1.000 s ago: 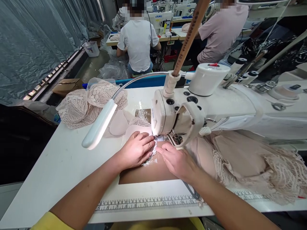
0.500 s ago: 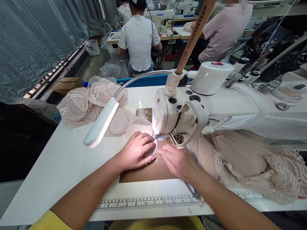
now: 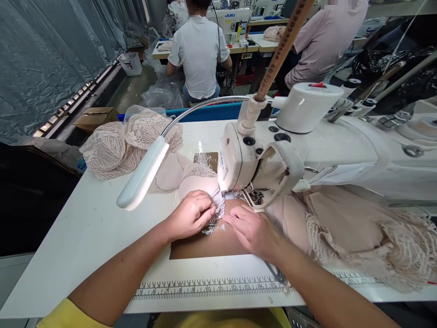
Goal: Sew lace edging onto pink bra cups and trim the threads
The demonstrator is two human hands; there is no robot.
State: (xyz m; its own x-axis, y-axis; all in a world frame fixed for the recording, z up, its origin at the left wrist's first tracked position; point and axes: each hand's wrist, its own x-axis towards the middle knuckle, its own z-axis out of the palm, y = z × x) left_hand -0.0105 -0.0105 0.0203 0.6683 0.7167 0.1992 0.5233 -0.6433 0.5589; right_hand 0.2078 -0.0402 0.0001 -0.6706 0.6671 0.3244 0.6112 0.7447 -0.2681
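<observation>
Under the head of a white sewing machine [image 3: 235,159] lies a piece of pale lace fabric [image 3: 220,205], joined or next to a smooth beige cup-shaped piece [image 3: 194,184]. My left hand [image 3: 189,216] is left of the needle area, its fingers curled and pinching the lace's left side. On the other side, my right hand [image 3: 254,230] rests on the brown plate [image 3: 205,248], thumb and forefinger closed at the lace's near right edge. The needle and presser foot are mostly hidden by the machine head. Bits of shiny clear film show beneath the lace.
Lace cups [image 3: 116,148] are heaped at the back left of the table. A bent-neck lamp [image 3: 143,173] reaches over the left side. Beige lace garments [image 3: 358,228] pile up on the right. Scissors [image 3: 276,272] lie under my right forearm, near a printed ruler [image 3: 205,288]. Two people sit ahead.
My left hand has drawn its spread fingers in from flat on the lace to a pinch, uncovering more of the lace. My right hand stays nearly in place. The view has shifted slightly.
</observation>
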